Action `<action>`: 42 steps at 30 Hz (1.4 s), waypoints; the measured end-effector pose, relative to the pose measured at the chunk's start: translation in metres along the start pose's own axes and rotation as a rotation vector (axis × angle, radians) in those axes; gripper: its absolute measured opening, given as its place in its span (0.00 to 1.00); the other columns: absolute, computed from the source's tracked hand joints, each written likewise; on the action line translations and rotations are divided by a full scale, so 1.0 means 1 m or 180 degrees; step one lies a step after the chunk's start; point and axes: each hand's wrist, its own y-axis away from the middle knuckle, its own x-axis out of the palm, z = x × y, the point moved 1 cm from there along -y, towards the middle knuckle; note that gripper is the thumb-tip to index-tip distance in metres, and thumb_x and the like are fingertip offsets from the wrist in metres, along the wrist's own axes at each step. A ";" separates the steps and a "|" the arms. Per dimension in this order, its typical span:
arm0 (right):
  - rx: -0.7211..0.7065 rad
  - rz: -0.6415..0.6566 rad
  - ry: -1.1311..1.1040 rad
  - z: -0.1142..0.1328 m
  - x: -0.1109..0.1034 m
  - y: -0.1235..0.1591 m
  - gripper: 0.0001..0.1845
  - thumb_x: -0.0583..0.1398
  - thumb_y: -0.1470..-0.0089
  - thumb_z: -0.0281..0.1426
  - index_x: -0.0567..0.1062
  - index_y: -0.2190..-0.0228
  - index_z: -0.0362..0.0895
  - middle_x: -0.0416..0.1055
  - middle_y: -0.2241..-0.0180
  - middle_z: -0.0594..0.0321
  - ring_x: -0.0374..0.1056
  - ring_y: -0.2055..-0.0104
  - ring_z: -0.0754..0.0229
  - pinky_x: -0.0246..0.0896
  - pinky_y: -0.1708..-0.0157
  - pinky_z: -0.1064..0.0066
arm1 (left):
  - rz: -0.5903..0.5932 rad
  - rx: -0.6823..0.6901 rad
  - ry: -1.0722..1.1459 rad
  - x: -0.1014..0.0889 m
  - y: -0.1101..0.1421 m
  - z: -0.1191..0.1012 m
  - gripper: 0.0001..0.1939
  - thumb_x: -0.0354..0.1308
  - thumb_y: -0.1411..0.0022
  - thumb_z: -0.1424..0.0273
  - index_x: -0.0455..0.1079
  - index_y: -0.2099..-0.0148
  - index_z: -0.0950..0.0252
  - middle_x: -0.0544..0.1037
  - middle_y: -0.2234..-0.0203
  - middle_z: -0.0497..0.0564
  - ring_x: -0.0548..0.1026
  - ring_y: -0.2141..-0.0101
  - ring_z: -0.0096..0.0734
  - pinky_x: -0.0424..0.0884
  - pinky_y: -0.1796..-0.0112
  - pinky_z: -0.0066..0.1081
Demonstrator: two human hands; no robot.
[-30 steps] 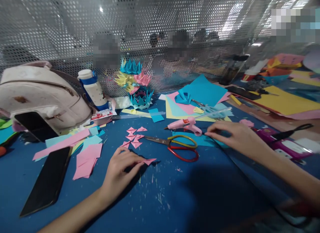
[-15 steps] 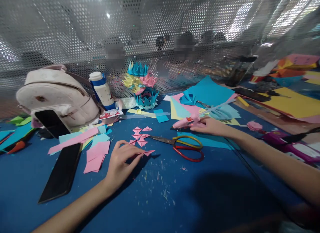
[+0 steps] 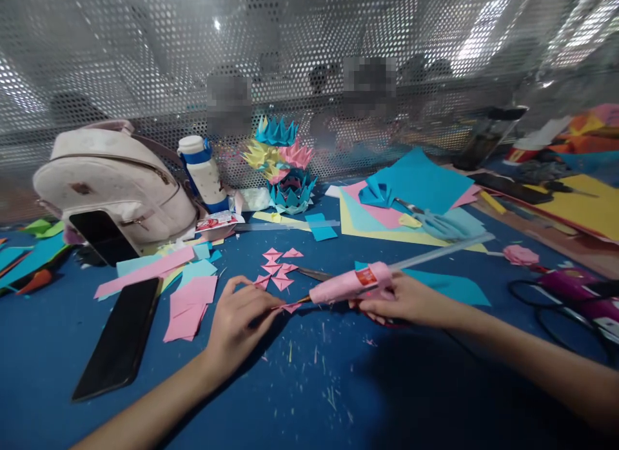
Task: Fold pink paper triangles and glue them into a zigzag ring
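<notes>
Between thumb and fingers, my left hand [image 3: 244, 318] pinches a small folded pink paper piece [image 3: 292, 307] just above the blue table. My right hand [image 3: 401, 300] grips a pink hot glue gun [image 3: 353, 283] by its handle, with a clear glue stick [image 3: 442, 251] jutting from the back. The gun's nozzle is at the pink piece; whether it touches, I cannot tell. Several similar folded pink pieces [image 3: 282, 279] lie just beyond my left fingers. Scissors [image 3: 314, 274] rest behind the glue gun, their handles mostly hidden by it and my right hand.
Pink paper squares [image 3: 189, 308] and a black phone [image 3: 118, 337] lie at left, before a pale backpack [image 3: 113, 179]. A bottle [image 3: 203, 174] and folded-paper flowers [image 3: 290, 191] stand at the back. Coloured sheets [image 3: 420, 179] spread behind my right hand; a purple device [image 3: 575, 289] with black cord lies right.
My right hand has taken the glue gun off the table and brought it left and nearer, its nozzle now at the pink piece. My left hand keeps its pinch.
</notes>
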 end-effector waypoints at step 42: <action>-0.0132 0.0091 -0.0117 -0.017 0.005 -0.004 0.30 0.58 0.43 0.54 0.71 0.79 0.40 0.70 0.82 0.61 0.63 0.82 0.67 0.55 0.82 0.78 | 0.0015 0.0069 0.0046 0.000 -0.001 0.000 0.05 0.59 0.31 0.73 0.75 0.57 0.58 0.82 0.68 0.44 0.77 0.71 0.27 0.63 0.53 0.39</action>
